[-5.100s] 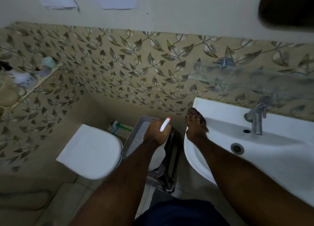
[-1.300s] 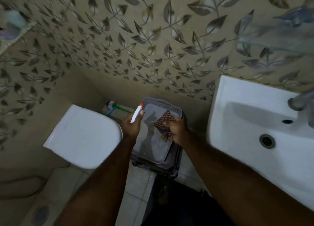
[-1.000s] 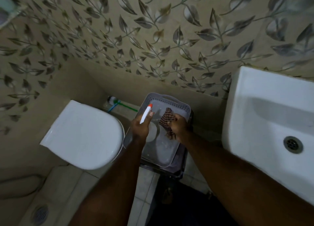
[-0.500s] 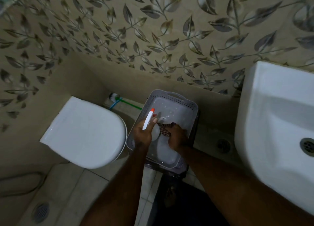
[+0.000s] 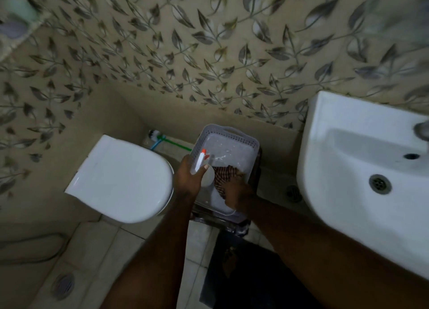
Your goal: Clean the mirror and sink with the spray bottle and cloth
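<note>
**Grips lowered into the basket**

Left grip (image 5: pixel 188 179) closed round the spray bottle (image 5: pixel 201 167), nozzle up, held over the basket (image 5: pixel 228 138). Right grip (image 5: pixel 235 192) closed on the checked cloth (image 5: pixel 224 175), pressed low inside the same basket, probably to stow it. Standing on the floor between toilet (image 5: pixel 120 181) and sink (image 5: pixel 362 169), handy to both. No mirror in view.

Tap (image 5: pixel 422 129) cut off, blurred
</note>
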